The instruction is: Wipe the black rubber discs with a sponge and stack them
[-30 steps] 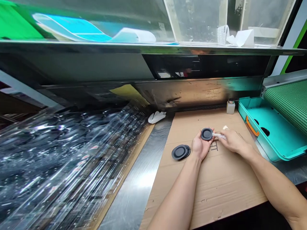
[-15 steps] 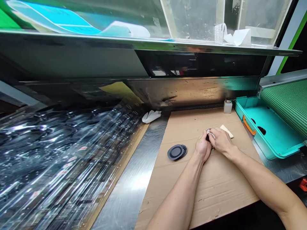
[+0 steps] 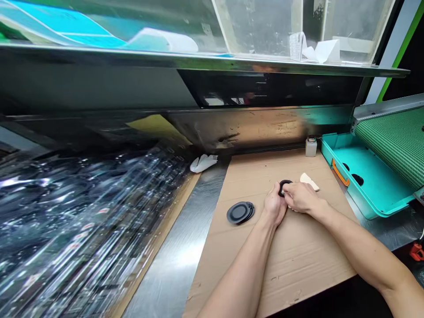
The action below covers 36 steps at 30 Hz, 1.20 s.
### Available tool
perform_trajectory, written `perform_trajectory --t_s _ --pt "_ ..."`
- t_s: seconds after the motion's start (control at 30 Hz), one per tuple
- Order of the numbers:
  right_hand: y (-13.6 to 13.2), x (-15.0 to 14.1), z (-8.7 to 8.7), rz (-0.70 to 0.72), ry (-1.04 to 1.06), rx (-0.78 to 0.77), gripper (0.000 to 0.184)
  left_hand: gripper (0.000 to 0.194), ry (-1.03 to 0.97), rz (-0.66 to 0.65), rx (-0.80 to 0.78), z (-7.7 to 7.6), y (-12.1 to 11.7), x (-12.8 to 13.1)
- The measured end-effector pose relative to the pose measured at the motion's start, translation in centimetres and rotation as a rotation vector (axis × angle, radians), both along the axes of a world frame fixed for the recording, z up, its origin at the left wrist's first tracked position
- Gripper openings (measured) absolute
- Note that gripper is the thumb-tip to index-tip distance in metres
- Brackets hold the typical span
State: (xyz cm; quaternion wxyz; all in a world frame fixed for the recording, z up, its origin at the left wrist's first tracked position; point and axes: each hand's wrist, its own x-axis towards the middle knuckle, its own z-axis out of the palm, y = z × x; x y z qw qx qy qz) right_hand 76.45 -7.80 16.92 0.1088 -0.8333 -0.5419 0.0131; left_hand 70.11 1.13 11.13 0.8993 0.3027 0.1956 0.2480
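My left hand (image 3: 274, 204) is closed around the edge of a black round disc (image 3: 282, 184) above the cardboard sheet (image 3: 245, 260). Over the disc's face, the fingers of my right hand (image 3: 300, 197) are pinched together. A small white wad, its kind unclear, shows at the right fingertips, mostly covered by them. To the left of both hands lies a small overlapping stack of dark grey round discs (image 3: 239, 213). Just beyond my right hand rests a cream-coloured flat block (image 3: 309, 181).
A small translucent bottle (image 3: 310, 147) stands at the back. The turquoise tray (image 3: 372, 212) at right holds black round pieces, beneath a green conveyor belt (image 3: 394, 132). Clear plastic-wrapped goods (image 3: 82, 229) fill the left. A crumpled white item (image 3: 202, 163) lies near the metal panel.
My right fingers have shifted over the disc, and more of its black rim shows now. Less of the white wad is visible. The whole view has moved slightly.
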Motion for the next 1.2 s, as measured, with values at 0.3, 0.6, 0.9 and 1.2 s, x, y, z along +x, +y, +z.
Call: perform_trajectory --t_s 0.3,0.6,0.9,1.2 --pt "-0.5 0.5 0.4 -0.079 -0.04 -0.003 0.022 0.028 0.052 0.001 0.112 0.0 -0.6 0.1" --pt "-1.8 0.8 1.0 -0.135 0.003 -0.028 0.02 0.035 0.093 -0.012 -0.01 1.6 0.9 -0.6" --pt "-2.8 2.5 1.2 -0.237 0.136 0.096 0.016 0.047 -0.071 -0.108 -0.296 2.8 2.7 -2.1" --pt "-2.3 3.2 -0.6 -0.197 0.162 0.265 0.021 0.054 -0.015 -0.205 -0.419 4.4 3.0 -3.3"
